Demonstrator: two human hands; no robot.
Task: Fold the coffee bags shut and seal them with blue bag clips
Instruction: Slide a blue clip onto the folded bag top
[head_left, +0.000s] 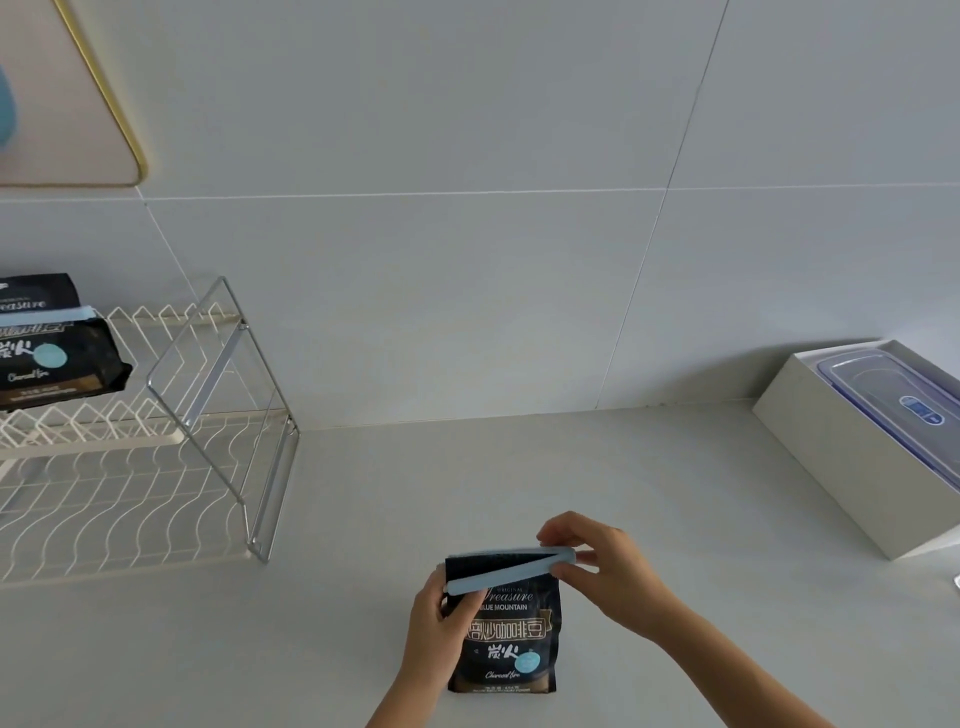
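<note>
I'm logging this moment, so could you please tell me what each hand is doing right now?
Left hand: closed on the coffee bag and the clip's free end.
Right hand: pinching the blue bag clip.

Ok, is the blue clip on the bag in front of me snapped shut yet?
Not yet. The blue clip gapes open at its left end over the coffee bag, its arms joined only at the right, where the right hand pinches it.

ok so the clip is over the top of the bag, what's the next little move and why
Probably press the clip's free arm down with the left hand until it latches. The blue clip straddles the coffee bag's folded top, but its arms are still spread at the left end, joined only where the right hand pinches.
</note>
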